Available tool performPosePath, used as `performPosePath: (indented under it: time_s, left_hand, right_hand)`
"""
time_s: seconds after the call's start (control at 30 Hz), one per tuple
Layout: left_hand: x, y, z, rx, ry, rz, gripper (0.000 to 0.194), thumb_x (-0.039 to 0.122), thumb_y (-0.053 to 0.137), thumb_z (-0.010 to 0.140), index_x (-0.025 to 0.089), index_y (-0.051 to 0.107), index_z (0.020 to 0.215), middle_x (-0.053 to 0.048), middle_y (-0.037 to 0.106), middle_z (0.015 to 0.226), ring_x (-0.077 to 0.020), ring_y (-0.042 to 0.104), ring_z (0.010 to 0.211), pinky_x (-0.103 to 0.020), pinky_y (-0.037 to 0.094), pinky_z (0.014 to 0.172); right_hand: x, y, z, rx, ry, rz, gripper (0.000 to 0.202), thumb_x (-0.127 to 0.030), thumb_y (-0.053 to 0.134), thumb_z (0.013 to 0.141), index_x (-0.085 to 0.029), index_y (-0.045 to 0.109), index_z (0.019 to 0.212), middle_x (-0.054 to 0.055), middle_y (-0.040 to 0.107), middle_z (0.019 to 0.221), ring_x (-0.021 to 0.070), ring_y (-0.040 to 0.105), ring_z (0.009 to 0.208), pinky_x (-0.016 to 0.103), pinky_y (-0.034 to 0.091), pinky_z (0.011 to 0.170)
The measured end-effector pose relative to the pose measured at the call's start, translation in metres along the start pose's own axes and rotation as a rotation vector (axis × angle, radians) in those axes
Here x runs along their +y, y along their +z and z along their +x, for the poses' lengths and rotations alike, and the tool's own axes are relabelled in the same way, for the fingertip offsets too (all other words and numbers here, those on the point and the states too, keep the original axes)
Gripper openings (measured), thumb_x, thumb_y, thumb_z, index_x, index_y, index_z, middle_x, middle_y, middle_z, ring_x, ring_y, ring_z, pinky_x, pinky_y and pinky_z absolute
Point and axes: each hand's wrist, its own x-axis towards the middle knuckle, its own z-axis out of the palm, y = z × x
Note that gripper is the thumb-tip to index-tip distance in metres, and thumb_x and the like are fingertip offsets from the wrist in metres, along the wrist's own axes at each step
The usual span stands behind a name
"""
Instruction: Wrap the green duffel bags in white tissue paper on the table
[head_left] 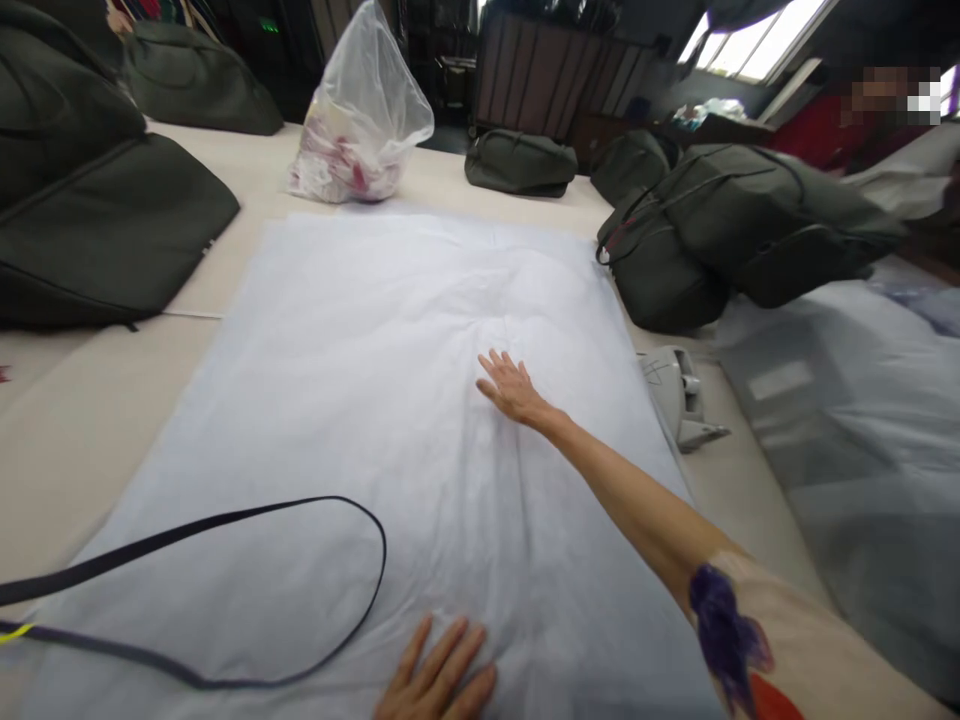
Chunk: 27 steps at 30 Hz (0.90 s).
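A large white translucent sheet (337,360), perhaps thin plastic or fabric, lies spread over the table in front of me, with creases running down its middle. My right hand (511,388) rests on it right of centre, fingers spread and palm down. Near the bottom edge my left hand (436,680) lies flat on the same sheet with its fingers apart; the wrist is cut off by the frame. Neither hand grips anything. To the left of my left hand, a dark strap (300,500) loops across the sheet, its ends running out of view.
Dark green bags stand at the left (97,230) and right (750,220) of the table. A knotted clear plastic bag (360,130) sits at the back. Beside the sheet's right edge is a grey tape dispenser-like device (679,395). Plastic-wrapped goods (862,430) lie right.
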Motion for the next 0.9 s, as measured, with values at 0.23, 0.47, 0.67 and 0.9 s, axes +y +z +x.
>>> performPosePath:
  time_s: [0.23,0.47,0.67,0.9]
  left_hand:
    - [-0.005,-0.032,0.02,-0.473,-0.129,-0.344,0.111,0.043,0.084,0.065,0.033,0.016,0.153,-0.009,0.018,0.161,-0.0347,0.021,0.146,-0.065,0.022,0.115]
    - [0.015,-0.054,-0.027,-0.394,-0.014,-0.116,0.106,0.024,0.078,0.071,0.03,0.012,0.154,-0.009,0.018,0.161,-0.03,0.015,0.148,-0.06,0.007,0.12]
    - [0.023,-0.056,-0.051,-0.108,0.081,0.109,0.071,0.0,0.04,0.084,0.03,0.033,0.148,-0.002,0.031,0.157,-0.0231,0.025,0.146,-0.052,0.002,0.122]
    - [0.006,-0.086,-0.025,-0.123,-0.234,-0.348,0.053,0.005,0.04,0.078,0.022,0.062,0.124,-0.005,0.057,0.138,-0.0227,0.043,0.136,-0.049,0.03,0.117]
  right_hand:
    - [-0.056,0.092,-0.195,0.026,-0.11,-0.061,0.069,-0.059,0.042,0.094,-0.027,0.026,0.153,0.007,0.02,0.161,0.0294,0.009,0.149,0.054,0.007,0.12]
    - [-0.062,0.098,-0.191,-0.045,-0.099,-0.105,0.076,-0.06,0.049,0.091,-0.022,0.028,0.153,0.009,0.016,0.161,0.0312,0.006,0.149,0.053,0.007,0.12]
    - [-0.073,0.075,-0.184,-0.172,-0.01,-0.087,0.081,-0.065,0.055,0.084,-0.026,0.03,0.151,0.007,0.017,0.161,0.032,0.007,0.149,0.056,0.005,0.119]
    - [-0.071,0.067,-0.211,-0.109,0.06,0.252,0.074,-0.066,0.037,0.093,-0.023,0.029,0.152,0.007,0.027,0.158,0.0252,0.02,0.147,0.048,0.016,0.12]
